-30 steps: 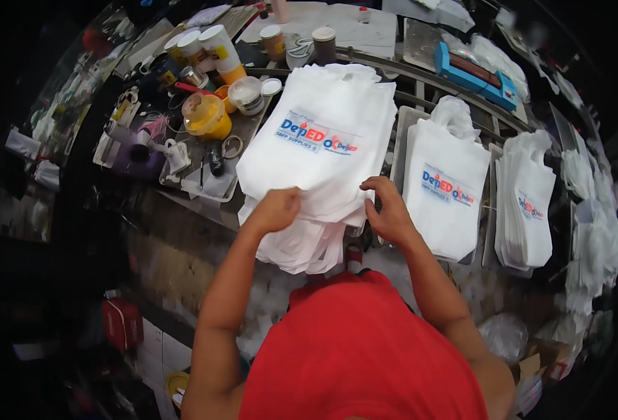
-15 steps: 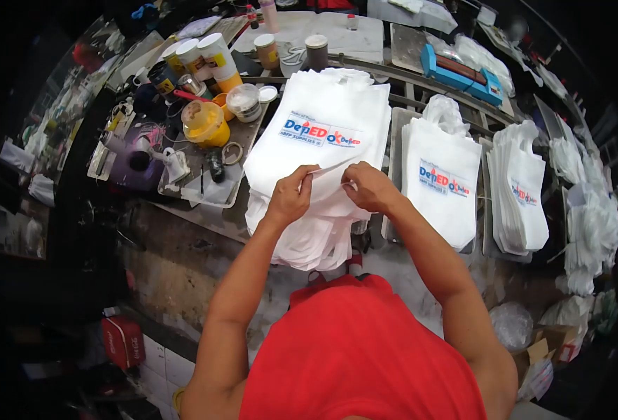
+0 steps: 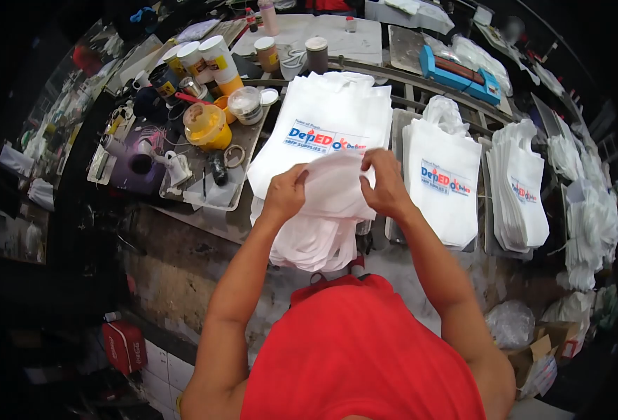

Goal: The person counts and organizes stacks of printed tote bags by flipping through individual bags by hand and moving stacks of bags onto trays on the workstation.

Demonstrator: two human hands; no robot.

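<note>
A stack of white cloth bags [image 3: 337, 105] printed with "DepED" lies in front of me, with loose handles hanging over the near edge. My left hand [image 3: 286, 194] is closed, pinching the near edge of the top bag at its left. At the right end of that edge, my right hand [image 3: 387, 185] has its fingers curled around the fabric, thumb and index finger slightly apart. Between both hands the lifted flap [image 3: 333, 185] curves up and covers the lower right of the print.
To the right are a second stack of printed bags [image 3: 442, 182] and a third stack [image 3: 519, 189]. On the left, a tray [image 3: 221, 199] holds a yellow tub [image 3: 207, 127] and a tape roll [image 3: 234, 156]. A blue device [image 3: 459, 75] sits at the back right.
The top bag's near edge has been raised and bowed upward. My right hand has moved slightly right and up, its fingers wider apart; my left hand has shifted slightly left.
</note>
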